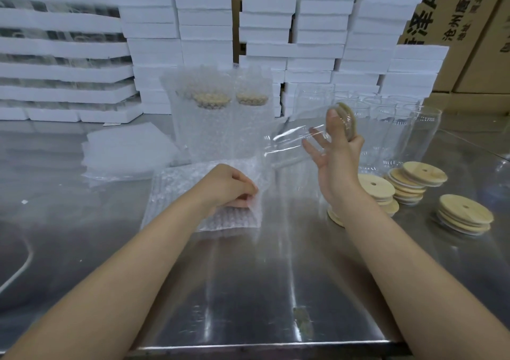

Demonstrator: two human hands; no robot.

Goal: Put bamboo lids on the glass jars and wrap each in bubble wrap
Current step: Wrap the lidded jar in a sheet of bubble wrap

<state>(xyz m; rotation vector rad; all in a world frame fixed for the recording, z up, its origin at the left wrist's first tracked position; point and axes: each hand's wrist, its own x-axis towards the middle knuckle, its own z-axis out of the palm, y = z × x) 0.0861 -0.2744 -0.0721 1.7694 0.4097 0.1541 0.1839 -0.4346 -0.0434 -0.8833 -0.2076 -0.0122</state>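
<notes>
The jar point(292, 141) hangs tilted, right of centre, with the right hand's point(338, 150) thumb hooked over its lid point(346, 119) and fingers point(311, 145) spread beneath, while the left hand point(229, 185) pinches soft, light wrap point(176, 194) on the surface point(248, 290); slick, fragile glass likely wants a full-body hold.

Reflective stainless-steel table point(248, 290) in foreground; stacked white foam boxes point(320, 28) along its far edge; brown printed cardboard cartons point(469, 14) behind; light glares off the metal.
</notes>
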